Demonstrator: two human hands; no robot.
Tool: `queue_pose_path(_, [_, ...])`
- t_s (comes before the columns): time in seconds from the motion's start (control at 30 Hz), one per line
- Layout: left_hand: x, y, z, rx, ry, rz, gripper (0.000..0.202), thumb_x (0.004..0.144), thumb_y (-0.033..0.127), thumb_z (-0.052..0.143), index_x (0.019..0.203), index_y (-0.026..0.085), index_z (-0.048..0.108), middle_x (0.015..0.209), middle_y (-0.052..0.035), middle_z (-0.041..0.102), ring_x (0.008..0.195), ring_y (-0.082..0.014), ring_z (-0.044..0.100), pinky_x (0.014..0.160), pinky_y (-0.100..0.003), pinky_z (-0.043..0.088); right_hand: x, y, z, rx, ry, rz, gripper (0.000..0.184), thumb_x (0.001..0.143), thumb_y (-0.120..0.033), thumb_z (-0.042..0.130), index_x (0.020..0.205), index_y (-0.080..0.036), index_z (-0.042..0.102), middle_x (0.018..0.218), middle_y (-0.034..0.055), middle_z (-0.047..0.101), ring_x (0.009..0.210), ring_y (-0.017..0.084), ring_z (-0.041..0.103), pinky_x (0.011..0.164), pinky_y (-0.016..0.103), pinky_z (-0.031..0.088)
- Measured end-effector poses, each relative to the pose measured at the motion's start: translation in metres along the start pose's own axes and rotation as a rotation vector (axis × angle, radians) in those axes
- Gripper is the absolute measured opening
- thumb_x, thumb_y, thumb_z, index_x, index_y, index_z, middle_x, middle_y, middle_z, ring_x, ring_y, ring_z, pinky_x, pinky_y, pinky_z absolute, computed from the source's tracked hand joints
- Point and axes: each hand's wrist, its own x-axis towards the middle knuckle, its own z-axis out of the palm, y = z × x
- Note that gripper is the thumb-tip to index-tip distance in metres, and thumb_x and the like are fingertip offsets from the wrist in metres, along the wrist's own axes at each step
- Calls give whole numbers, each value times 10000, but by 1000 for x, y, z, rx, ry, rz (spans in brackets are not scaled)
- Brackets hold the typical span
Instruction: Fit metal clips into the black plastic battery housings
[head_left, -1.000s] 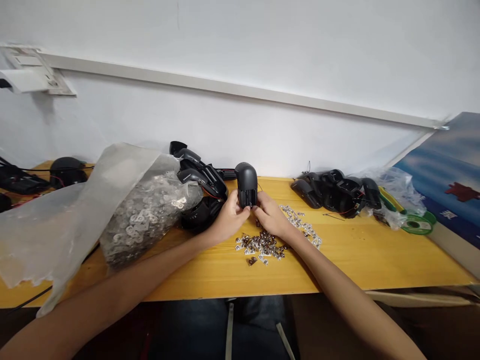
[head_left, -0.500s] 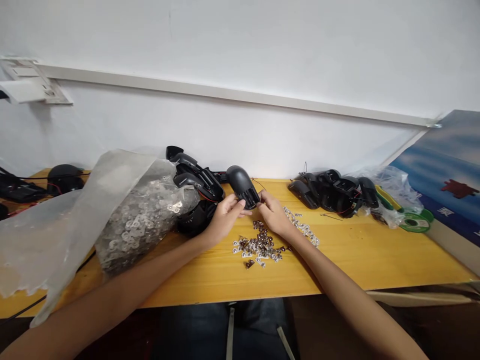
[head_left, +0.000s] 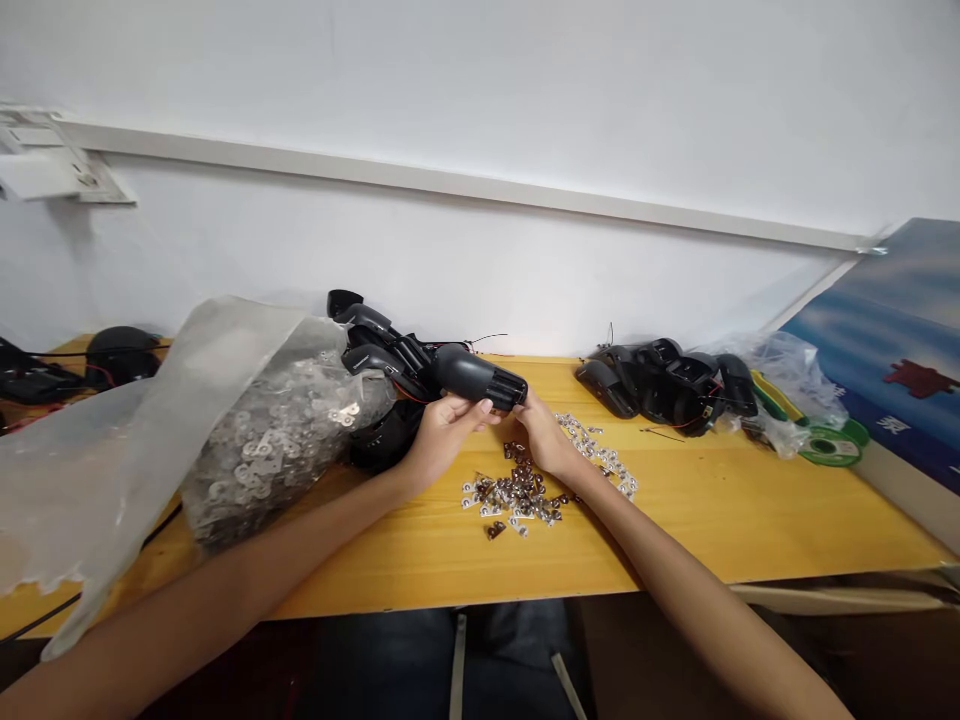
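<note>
Between my hands, above the table, is a black plastic housing (head_left: 469,375), rounded like a computer mouse and with a slotted end at the right. My left hand (head_left: 442,435) grips it from below, thumb against the front edge. At the slotted end, my right hand (head_left: 541,428) closes its fingers on the housing; the fingertips are partly hidden, so any small part between them cannot be made out. Just below my hands lie small metal contact pieces (head_left: 521,492), some silvery and some brownish. More silvery contact pieces (head_left: 611,462) spread out beyond my right wrist.
A clear plastic bag (head_left: 270,450) full of flat metal pieces stands at the left. Behind it are stacked black housings (head_left: 371,340). More black housings (head_left: 660,380) with thin wires lie at the back right, beside yellow-green pliers (head_left: 776,397) and a green spool (head_left: 832,445).
The housing has turned from nearly upright to lying sideways, its rounded end now toward the left and its slotted end to the right. Both hands keep hold of it.
</note>
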Motion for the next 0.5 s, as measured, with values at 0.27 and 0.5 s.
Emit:
queue_pose_path(0.27, [1, -1, 0, -9, -19, -30, 512, 806, 641, 840, 974, 161, 780, 1077, -156, 847, 1014, -314, 804, 909, -413, 609, 1, 7, 0, 38, 7, -46, 328, 1029, -436, 384, 1169, -234, 600, 1167, 93, 690, 1118, 297, 584, 1045, 500, 496])
queue_pose_path(0.5, [-1, 2, 0, -20, -44, -28, 497, 829, 626, 828, 994, 160, 786, 1051, -135, 851, 996, -330, 799, 911, -438, 596, 0, 4, 1, -42, 40, -43, 333, 1044, -438, 337, 1081, -226, 591, 1124, 102, 690, 1003, 275, 597, 967, 483, 531])
